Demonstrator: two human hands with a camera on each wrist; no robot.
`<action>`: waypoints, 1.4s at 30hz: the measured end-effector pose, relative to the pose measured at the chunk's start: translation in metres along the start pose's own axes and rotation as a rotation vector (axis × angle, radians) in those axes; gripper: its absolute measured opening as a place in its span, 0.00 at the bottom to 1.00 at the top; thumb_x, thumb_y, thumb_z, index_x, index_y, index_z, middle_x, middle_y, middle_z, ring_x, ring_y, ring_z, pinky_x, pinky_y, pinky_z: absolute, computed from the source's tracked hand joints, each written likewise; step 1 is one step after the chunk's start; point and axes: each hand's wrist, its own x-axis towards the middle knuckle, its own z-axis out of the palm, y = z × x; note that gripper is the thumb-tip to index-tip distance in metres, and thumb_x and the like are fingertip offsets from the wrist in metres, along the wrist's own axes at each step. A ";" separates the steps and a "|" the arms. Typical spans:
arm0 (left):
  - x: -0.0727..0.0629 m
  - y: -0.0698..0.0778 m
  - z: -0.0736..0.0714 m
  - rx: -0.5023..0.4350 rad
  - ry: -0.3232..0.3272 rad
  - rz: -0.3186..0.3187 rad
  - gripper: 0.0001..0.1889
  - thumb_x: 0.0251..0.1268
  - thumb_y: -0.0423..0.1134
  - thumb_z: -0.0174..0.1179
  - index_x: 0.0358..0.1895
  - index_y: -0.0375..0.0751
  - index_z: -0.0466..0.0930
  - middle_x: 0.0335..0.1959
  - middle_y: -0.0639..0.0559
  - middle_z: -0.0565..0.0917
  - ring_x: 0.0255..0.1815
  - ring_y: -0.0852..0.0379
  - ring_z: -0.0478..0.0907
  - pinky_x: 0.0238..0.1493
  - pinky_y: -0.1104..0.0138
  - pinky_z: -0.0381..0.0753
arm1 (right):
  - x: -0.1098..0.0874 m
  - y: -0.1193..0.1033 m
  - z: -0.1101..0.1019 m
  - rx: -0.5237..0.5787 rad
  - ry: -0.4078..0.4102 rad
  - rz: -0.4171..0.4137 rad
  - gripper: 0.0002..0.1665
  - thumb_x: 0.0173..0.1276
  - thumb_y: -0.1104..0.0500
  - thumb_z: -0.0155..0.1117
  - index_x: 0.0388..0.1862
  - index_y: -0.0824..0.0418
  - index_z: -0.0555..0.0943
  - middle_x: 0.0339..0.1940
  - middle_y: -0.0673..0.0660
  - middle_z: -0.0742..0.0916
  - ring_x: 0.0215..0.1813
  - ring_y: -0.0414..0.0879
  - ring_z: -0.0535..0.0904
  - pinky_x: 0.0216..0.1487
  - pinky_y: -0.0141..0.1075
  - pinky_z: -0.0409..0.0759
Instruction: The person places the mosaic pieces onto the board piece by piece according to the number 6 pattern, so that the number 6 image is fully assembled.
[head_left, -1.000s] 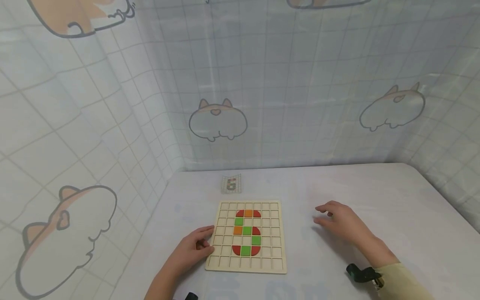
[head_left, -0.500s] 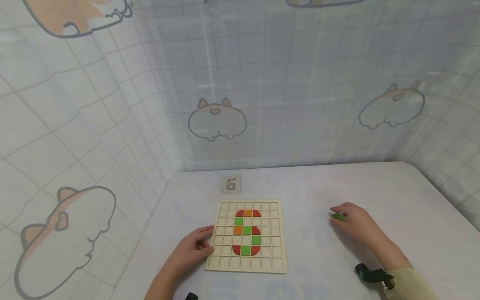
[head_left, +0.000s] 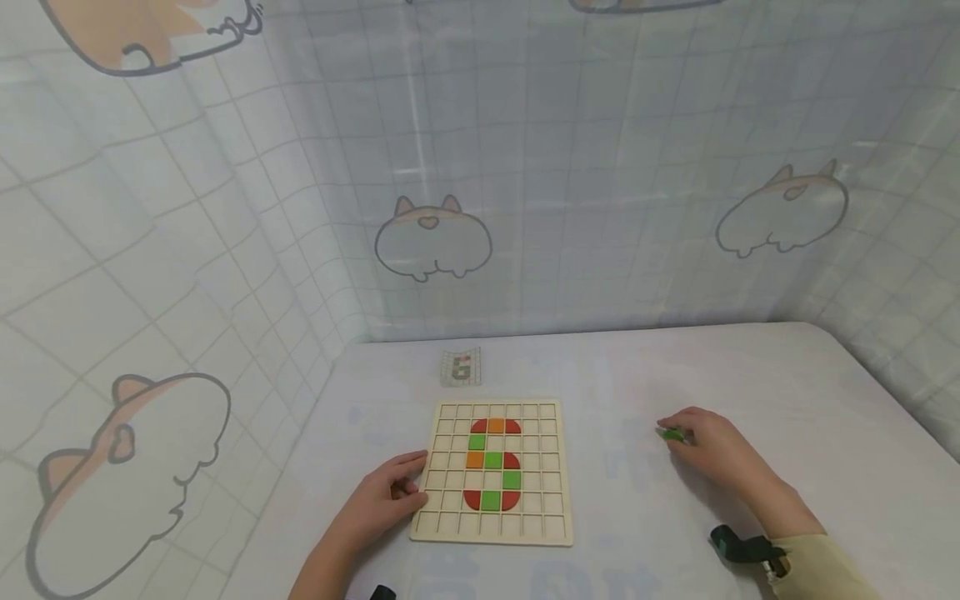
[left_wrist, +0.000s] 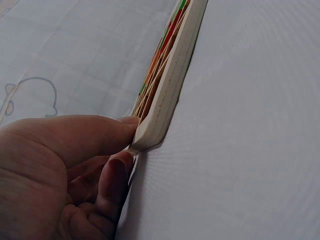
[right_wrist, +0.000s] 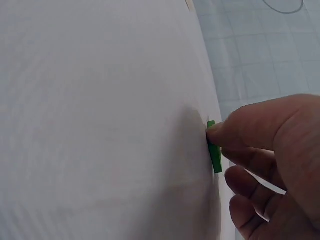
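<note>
A square pale wooden grid board (head_left: pixel 551 521) lies on the table in the head view. Red, orange and green tiles (head_left: pixel 492 460) in its cells form a figure like a 5. My left hand (head_left: pixel 380 500) is at the board's left side, thumb and forefinger extended and touching the edge. In the left wrist view the thumb (left_wrist: pixel 100 135) reaches the rim near a corner. Off to the board's right, my right hand (head_left: pixel 716 450) pinches a small green tile (right_wrist: pixel 214 150) between thumb and forefinger, low over the table. The right wrist view shows the tile edge-on, its other fingers loosely curled behind.
A small card (head_left: pixel 461 367) printed with a 6-like figure lies behind the board. The white table (head_left: pixel 600 375) is backed by a hanging cloth (head_left: pixel 570 208) with grid lines and cartoon animals, which also covers both sides. A dark wrist device (head_left: pixel 738 546) sits by the right sleeve.
My right hand has moved to the right from its earlier place and now pinches a green tile, which has tilted slightly since half a second ago. The left hand and board stay put.
</note>
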 end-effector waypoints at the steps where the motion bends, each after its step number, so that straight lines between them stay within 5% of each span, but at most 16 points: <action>1: 0.000 0.000 0.000 -0.002 0.001 0.003 0.31 0.59 0.42 0.71 0.67 0.40 0.75 0.66 0.58 0.73 0.39 0.59 0.75 0.36 0.70 0.75 | 0.000 0.000 -0.001 -0.003 0.003 -0.001 0.18 0.61 0.63 0.71 0.51 0.63 0.86 0.48 0.62 0.84 0.50 0.60 0.80 0.49 0.56 0.76; 15: 0.000 0.002 0.000 -0.011 0.002 0.000 0.31 0.59 0.41 0.71 0.66 0.40 0.76 0.65 0.57 0.74 0.39 0.58 0.74 0.36 0.70 0.74 | 0.002 -0.001 -0.004 -0.005 -0.042 0.094 0.14 0.61 0.58 0.72 0.45 0.64 0.87 0.43 0.61 0.87 0.42 0.55 0.81 0.43 0.53 0.78; 42: -0.001 0.002 0.003 0.006 0.028 -0.002 0.31 0.57 0.41 0.72 0.65 0.40 0.77 0.63 0.57 0.75 0.37 0.58 0.75 0.35 0.69 0.76 | 0.037 -0.073 0.015 0.027 -0.044 -0.131 0.12 0.61 0.62 0.73 0.43 0.62 0.87 0.40 0.50 0.85 0.41 0.47 0.80 0.40 0.39 0.79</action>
